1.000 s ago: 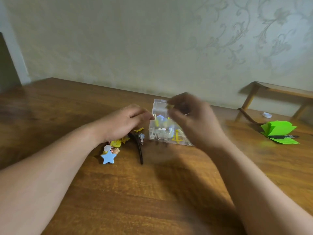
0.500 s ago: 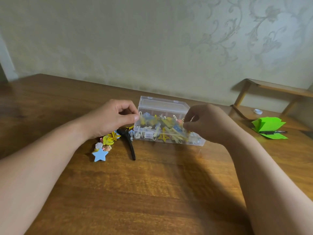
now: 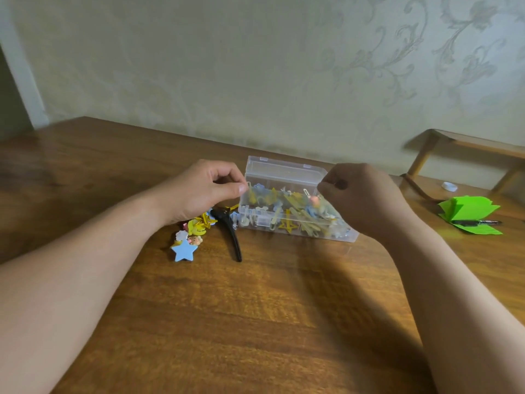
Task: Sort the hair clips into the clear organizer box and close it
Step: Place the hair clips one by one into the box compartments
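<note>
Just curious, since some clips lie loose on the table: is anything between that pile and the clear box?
Only a long black clip lies between the loose clips and the clear box. The left hand pinches the box's left end above them; the right hand holds the other end.

On the desk point(image 3: 255, 322) the box point(image 3: 284, 172) holds clips point(image 3: 287, 214); loose clips point(image 3: 196, 226) lie just left of it; paper point(image 3: 468, 209) lies well right, a pen point(image 3: 477, 222) on it.

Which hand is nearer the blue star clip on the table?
Left. The left hand sits just beyond the blue star clip; the right hand is at the right end of the organizer box.
</note>
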{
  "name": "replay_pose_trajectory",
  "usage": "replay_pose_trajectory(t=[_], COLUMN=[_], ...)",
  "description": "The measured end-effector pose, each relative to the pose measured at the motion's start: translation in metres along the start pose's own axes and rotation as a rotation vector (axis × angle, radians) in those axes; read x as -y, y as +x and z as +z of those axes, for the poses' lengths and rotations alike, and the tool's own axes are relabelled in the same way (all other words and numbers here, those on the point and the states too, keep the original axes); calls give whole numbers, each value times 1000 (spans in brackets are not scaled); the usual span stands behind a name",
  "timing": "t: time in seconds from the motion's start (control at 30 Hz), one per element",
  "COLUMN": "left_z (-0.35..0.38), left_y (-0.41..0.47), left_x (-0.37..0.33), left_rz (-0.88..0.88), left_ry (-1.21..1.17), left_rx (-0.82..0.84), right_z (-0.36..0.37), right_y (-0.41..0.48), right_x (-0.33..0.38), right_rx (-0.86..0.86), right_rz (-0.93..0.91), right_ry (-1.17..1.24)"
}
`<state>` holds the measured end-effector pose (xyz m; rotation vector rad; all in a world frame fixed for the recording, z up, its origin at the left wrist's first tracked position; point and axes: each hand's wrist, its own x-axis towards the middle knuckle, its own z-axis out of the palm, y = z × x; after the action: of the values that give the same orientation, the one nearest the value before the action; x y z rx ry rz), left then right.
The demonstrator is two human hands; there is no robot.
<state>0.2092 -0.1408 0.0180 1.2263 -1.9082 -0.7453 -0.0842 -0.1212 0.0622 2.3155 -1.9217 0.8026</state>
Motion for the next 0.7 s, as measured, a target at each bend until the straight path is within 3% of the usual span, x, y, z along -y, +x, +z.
replay_pose_trajectory(t=[0.2,0.37,0.7], left_z=[0,-2,-6], left_y=[2,14,23], left_x=[-2,7,17], left_rz=[-29,-156,-319], left_ry=[-121,-317,-564], left_rx=[-67,-324,-435], right_z=[18,44,76], right_y=[-13,-30,-36], right_x=[35,75,107], right_rx=[-47,-25,104], right_rz=[-161,-400,-685], right_ry=[115,181,-174])
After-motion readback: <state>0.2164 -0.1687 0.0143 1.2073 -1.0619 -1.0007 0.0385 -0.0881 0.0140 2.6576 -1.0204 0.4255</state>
